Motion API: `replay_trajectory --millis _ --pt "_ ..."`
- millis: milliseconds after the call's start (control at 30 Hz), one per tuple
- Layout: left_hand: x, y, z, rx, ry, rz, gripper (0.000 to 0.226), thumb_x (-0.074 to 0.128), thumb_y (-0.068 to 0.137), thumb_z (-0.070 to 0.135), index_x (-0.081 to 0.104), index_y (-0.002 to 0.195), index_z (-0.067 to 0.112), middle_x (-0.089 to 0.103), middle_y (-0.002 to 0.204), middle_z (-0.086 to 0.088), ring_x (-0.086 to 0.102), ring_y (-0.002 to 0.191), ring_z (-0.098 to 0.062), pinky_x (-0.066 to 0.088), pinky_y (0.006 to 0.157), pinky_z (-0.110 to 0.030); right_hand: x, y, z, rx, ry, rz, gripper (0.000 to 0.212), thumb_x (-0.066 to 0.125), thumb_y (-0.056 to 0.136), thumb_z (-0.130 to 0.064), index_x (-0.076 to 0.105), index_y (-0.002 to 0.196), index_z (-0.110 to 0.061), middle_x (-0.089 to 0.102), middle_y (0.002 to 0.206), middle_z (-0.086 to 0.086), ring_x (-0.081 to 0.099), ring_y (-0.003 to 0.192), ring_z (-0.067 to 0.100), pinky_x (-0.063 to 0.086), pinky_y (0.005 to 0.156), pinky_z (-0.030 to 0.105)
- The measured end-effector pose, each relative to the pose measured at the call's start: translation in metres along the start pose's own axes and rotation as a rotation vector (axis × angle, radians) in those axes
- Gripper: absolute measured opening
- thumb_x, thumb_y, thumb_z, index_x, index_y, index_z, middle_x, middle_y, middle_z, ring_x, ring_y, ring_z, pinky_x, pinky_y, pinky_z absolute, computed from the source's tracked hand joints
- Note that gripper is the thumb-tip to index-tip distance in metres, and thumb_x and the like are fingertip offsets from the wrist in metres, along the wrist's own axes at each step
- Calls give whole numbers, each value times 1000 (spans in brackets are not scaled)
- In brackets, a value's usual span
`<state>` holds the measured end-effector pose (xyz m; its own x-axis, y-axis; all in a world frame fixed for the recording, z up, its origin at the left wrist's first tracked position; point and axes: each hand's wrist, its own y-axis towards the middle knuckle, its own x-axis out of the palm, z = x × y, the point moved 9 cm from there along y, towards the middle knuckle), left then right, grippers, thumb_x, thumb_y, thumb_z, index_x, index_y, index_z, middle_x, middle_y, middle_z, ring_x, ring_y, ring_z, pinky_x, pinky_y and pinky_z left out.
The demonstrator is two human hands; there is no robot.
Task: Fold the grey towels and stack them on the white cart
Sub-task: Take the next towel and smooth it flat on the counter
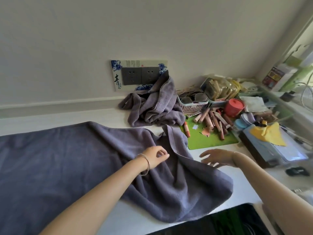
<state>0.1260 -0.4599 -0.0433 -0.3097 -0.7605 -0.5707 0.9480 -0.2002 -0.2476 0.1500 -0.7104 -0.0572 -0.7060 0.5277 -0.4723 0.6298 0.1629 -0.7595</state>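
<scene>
A large grey towel lies spread over the white table, flat on the left and rumpled on the right, with one corner turned up near the green mat. My left hand, a bangle on its wrist, rests on the rumpled part with fingers loosely curled, holding nothing. My right hand hovers open, fingers spread, just above the towel's right edge. A second grey towel sits in a crumpled heap at the back against the wall. The white cart is not in view.
A green mat with several pinkish tubes lies right of the towels. Behind it stand baskets, a red lidded pot and assorted clutter with a yellow cloth. Grey wall sockets are behind the heap. A dark object sits below the table edge.
</scene>
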Motion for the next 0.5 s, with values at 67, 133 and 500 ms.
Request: replay_trajectory --millis 67,133,500 --pt "-11 8 1 37 82 75 28 62 89 29 63 110 11 61 101 -2 58 98 -16 41 93 -23 -6 4 -17 -72 -96 103 47 67 86 -34 50 127 -18 60 112 -2 57 92 11 47 83 21" --pt "-20 17 0 78 176 154 37 61 89 30 57 120 11 55 117 -7 52 111 -21 35 101 -27 -13 9 -43 -203 -53 259 55 70 82 -34 49 129 -16 54 124 0 53 105 12 40 90 20" --pt "-40 63 -19 86 606 303 41 50 93 36 49 132 22 45 139 3 34 131 -19 23 107 -27 8 53 -143 -286 -289 789 61 65 77 -53 46 121 -15 50 128 5 31 134 23 24 110 35"
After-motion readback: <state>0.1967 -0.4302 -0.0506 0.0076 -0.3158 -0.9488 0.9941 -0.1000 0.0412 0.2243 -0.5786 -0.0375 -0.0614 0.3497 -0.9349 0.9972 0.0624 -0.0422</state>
